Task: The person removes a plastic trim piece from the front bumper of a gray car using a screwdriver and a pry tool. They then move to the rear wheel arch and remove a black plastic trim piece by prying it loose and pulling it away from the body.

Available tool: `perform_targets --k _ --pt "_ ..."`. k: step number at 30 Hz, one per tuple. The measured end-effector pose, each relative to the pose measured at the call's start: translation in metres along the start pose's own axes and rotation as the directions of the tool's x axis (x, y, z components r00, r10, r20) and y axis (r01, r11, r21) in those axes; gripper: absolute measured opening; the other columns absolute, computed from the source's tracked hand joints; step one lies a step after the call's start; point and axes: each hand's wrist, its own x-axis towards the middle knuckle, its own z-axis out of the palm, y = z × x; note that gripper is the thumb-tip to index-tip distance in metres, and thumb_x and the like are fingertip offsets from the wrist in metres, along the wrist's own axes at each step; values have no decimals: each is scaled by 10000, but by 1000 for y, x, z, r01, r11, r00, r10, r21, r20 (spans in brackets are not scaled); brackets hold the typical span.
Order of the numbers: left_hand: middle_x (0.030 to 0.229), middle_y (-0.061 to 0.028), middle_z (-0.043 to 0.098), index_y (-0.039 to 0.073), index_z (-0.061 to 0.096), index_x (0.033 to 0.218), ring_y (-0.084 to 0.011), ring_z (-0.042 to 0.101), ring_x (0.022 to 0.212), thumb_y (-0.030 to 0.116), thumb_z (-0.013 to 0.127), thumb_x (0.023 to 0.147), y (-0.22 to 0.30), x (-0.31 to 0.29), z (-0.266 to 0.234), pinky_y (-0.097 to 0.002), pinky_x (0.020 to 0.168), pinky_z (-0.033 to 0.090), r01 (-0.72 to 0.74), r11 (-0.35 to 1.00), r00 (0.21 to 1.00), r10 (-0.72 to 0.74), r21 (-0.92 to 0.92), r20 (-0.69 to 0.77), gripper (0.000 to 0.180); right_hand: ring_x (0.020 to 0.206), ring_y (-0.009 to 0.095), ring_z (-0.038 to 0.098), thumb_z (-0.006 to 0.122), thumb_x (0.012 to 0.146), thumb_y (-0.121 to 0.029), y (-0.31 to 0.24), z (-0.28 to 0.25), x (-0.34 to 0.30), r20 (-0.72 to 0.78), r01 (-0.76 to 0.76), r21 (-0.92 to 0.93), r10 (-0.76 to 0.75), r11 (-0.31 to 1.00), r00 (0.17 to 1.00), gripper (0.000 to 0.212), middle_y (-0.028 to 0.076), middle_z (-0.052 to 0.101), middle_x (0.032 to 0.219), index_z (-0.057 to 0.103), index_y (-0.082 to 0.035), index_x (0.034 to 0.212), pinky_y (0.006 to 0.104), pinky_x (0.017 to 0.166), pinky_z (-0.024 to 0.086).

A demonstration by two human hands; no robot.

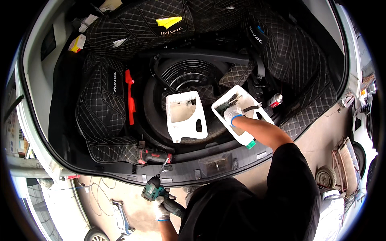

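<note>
My left hand (162,209), in a white glove with a blue cuff, grips a teal and black cordless driver (152,190) by its handle below the boot sill. Its long bit points up toward the sill. My gloved right hand (233,115) reaches into the right-hand white cut-open canister (246,137), which has a green cap and holds dark tools. The fingers are partly hidden among these, so I cannot tell whether they grip one. A dark curved piece sticks out beside the hand. Left of it stands a second cut-open white canister (187,130).
Both canisters stand over a spare wheel (155,114) in the car boot. A red and black cordless drill (156,155) lies by the sill (185,175). A long red tool (130,98) is at left, a spray can (275,100) at right. Quilted lining (102,100) surrounds the well.
</note>
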Motion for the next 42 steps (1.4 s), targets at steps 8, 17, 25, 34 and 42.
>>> perform_targets --k 8,17,25,34,42 --pt "1148 -183 655 8 506 1325 -334 710 801 158 719 788 -6 -1 -10 -533 804 606 -65 997 997 66 29 -36 597 960 349 743 577 870 -164 -4 1 -6 -25 101 -43 -102 994 994 273 190 760 1017 798 -53 987 501 775 588" --pt "1150 -214 654 -7 483 1371 -354 710 836 136 700 810 -7 -7 -13 -537 812 605 -92 994 996 93 60 -1 619 961 312 744 614 872 -171 1 -46 -11 -6 133 -272 -140 953 990 255 164 765 1035 796 -68 1018 442 774 585" --pt "1187 -194 667 57 450 1429 -345 720 848 132 693 802 -16 -15 -24 -566 818 565 -50 992 998 54 -119 28 677 973 302 742 625 892 -154 53 -79 22 5 157 -379 -167 912 986 256 117 771 1047 783 -55 1068 449 779 587" --pt "1157 -251 660 -40 445 1402 -406 723 832 127 697 797 0 -3 -7 -602 818 584 48 995 990 -36 -93 134 676 990 287 741 615 909 -172 53 -13 69 -112 -83 -90 72 993 991 241 140 766 1056 788 -63 1036 445 784 583" --pt "1155 -177 678 -9 533 1327 -319 709 849 204 710 842 -20 77 60 -506 815 602 284 958 945 -275 -29 177 559 1012 287 743 690 878 -239 12 -159 -28 66 -21 -302 43 953 997 290 90 772 1104 783 -114 1123 458 769 571"
